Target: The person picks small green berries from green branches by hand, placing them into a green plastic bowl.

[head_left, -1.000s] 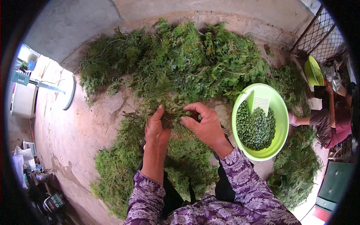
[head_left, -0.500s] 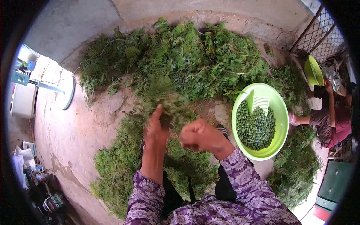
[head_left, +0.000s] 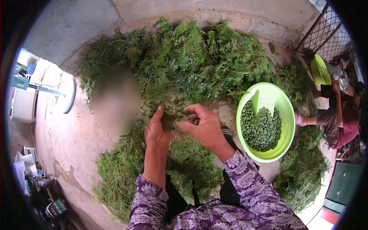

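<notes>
My left hand point(head_left: 156, 132) is closed around a leafy evergreen sprig point(head_left: 173, 108), with the thumb pointing up along it. The sprig's fronds spread above and to the right of that hand. My right hand point(head_left: 203, 128) is at the sprig's right side, its thumb and forefinger curved and apart, tips close to the foliage. Whether they touch it is hard to tell. To the right stands a light green basin point(head_left: 288, 130) with a ribbed inner panel, partly filled with small round green cones point(head_left: 260, 130).
A long heap of cut evergreen branches point(head_left: 199, 61) lies along the wall. More greenery point(head_left: 122, 168) lies around my feet and beyond the basin point(head_left: 303, 172). At the far right a person point(head_left: 345, 122) sits near another green basin point(head_left: 320, 71). A fan base point(head_left: 69, 96) stands left.
My right hand has moved slightly up, and its fingers have gone from a closed fist to spread apart beside the sprig. The left hand keeps its hold, shifted a little left.
</notes>
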Available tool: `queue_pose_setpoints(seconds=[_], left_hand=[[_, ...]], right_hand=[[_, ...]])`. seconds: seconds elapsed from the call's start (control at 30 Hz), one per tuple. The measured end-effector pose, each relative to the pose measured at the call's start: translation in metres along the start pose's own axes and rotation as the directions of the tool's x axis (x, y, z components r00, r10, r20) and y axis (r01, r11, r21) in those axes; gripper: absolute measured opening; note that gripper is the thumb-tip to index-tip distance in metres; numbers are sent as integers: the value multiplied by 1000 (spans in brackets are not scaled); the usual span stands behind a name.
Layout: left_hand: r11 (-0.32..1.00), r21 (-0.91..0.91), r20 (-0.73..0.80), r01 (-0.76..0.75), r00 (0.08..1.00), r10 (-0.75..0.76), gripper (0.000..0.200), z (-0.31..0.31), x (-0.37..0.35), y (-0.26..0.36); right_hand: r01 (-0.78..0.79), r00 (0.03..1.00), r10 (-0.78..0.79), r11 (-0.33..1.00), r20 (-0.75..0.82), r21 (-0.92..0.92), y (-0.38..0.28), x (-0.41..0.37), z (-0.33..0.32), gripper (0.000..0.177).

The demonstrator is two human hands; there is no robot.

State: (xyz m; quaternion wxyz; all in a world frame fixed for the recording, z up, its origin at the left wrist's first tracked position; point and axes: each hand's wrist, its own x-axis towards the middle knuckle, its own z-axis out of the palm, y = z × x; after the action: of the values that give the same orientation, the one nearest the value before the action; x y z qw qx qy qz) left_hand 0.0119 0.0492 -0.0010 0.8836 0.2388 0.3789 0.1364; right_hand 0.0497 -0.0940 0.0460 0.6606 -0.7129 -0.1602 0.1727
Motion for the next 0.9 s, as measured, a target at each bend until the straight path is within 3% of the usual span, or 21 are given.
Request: queue_pose_setpoints(seconds=[0.13, 0.3, 0.37, 0.4, 0.47, 0.5, 0.53, 0.57, 0.6, 0.63, 0.67, 0.77, 0.9], left_hand=[[999, 10, 138, 39, 990, -40, 20, 8, -13, -5], [1000, 30, 113, 7, 994, -11, 20, 6, -8, -6], [1000, 2, 113, 29, 993, -29, 20, 6, -8, -4], [999, 37, 102, 23, 994, -27, 19, 8, -10, -1], [997, 72, 91, 14, 996, -21, 18, 7, -8, 4], [998, 53, -35, -16, 999, 17, 17, 4, -2, 7], [998, 37, -163, -49, 985, 54, 17, 2, 2, 10], [998, 35, -166, -52, 984, 57, 17, -1, 2, 14], [997, 38, -104, -68, 992, 72, 13, -4, 2, 18], [996, 43, -39, -81, 996, 83, 11, -7, 1, 19], [998, 29, -37, -55, 998, 56, 10, -6, -1, 18], [1000, 29, -77, -8, 997, 11, 9, -2, -5, 18], [1000, 18, -47, -16, 999, 17, 9, -12, 5, 14]], right_hand=[[25, 1000, -21, 974, 20, -224, -2, 1, 5, 31], [92, 996, -94, 915, 15, -393, 7, 4, 1, 27], [-91, 977, 123, 979, 173, -181, 11, 5, 1, 22], [-89, 977, 122, 979, 177, -182, 9, 4, 1, 22], [-270, 894, 251, 963, 371, -2, 0, 3, -1, 22], [-270, 893, 251, 963, 374, -3, -5, 0, -5, 22], [-449, 786, 331, 886, 522, 114, -11, -4, -9, 18], [-622, 651, 364, 759, 666, 193, -13, -6, -11, 14], [-623, 649, 364, 758, 668, 193, -12, -5, -10, 14], [-624, 711, 339, 708, 616, 331, -11, -5, -9, 10], [-607, 767, 323, 647, 554, 463, -10, -5, -9, 10], [-552, 824, 270, 583, 498, 597, -13, 3, -18, 13], [-496, 857, 308, 708, 413, 502, -2, 5, -17, 13]])
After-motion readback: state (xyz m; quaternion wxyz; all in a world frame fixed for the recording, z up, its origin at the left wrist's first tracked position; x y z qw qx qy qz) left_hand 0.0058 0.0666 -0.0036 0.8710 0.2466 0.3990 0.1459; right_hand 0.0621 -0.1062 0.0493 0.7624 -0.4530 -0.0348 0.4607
